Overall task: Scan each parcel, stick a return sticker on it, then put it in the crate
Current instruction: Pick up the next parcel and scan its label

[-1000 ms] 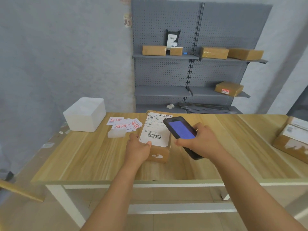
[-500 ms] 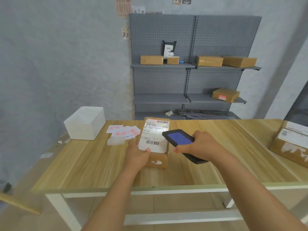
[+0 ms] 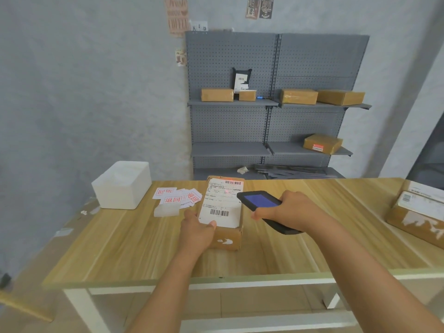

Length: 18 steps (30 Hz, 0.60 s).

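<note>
A brown cardboard parcel with a white shipping label lies on the wooden table. My left hand grips its near left corner, thumb on the label. My right hand holds a black handheld scanner with a lit blue screen, just right of the parcel. The scanner's tip points at the label, where a red spot shows near the top barcode. Several red-and-white return stickers lie left of the parcel. A white crate stands at the table's far left.
Another labelled cardboard parcel lies at the table's right edge. Behind the table a grey pegboard shelf unit carries several brown boxes. A small translucent block lies below the stickers.
The scanner has dropped lower and flatter beside the parcel, and a red scan spot now shows on the label. My left hand has stayed on the parcel's corner.
</note>
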Available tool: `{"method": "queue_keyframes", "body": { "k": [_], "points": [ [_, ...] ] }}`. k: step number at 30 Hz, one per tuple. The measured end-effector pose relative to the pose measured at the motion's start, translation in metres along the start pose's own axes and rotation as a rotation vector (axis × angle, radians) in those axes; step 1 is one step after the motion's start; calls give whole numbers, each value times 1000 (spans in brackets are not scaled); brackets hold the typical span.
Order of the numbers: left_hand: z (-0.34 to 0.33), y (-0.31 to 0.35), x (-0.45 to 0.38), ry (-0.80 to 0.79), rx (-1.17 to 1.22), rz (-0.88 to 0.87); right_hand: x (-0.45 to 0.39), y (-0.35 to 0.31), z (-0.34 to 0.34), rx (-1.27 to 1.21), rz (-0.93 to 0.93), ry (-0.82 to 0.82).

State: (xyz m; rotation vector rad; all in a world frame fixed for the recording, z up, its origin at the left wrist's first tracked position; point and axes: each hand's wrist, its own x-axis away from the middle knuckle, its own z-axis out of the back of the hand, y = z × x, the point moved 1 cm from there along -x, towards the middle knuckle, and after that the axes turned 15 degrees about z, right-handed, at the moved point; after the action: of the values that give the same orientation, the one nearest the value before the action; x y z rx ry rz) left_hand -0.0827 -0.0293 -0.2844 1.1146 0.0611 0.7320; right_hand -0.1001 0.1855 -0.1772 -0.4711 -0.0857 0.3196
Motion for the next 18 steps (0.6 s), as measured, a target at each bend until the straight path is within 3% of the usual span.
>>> {"method": "queue_keyframes", "body": {
  "k": [18],
  "points": [
    [-2, -2, -5, -13, -12, -3, 9, -16, -12, 72, 61, -293]
  ]
}}
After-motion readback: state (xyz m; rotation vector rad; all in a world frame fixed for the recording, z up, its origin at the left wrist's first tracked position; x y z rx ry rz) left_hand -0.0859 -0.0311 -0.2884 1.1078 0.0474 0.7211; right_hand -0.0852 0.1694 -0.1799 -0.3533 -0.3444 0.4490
